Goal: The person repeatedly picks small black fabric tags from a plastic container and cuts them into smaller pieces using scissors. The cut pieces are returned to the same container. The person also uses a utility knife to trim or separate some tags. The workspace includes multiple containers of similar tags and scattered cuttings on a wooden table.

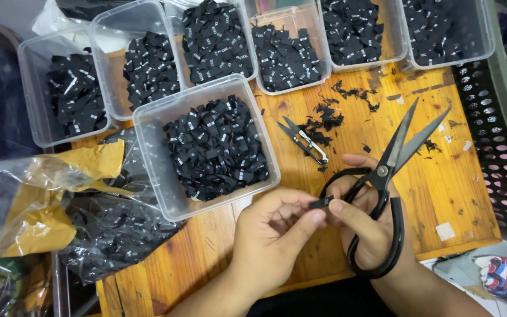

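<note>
A wooden table (441, 194) fills the middle of the frame. Clear plastic tubs (148, 126) of small black labels line its upper edge, and one more tub sits centre-left. Crumpled plastic bags (60, 205) lie at the lower left. The right hand (371, 226), lower centre-right, carries large black scissors (385, 176) looped over its fingers, blades slightly parted and pointing to the upper right. The left hand (274, 235) meets it at lower centre; both grips are narrow, thumb and forefinger of each pinching one small black label (321, 203) between them. Small thread snips (304, 140) lie among black scraps above.
</note>
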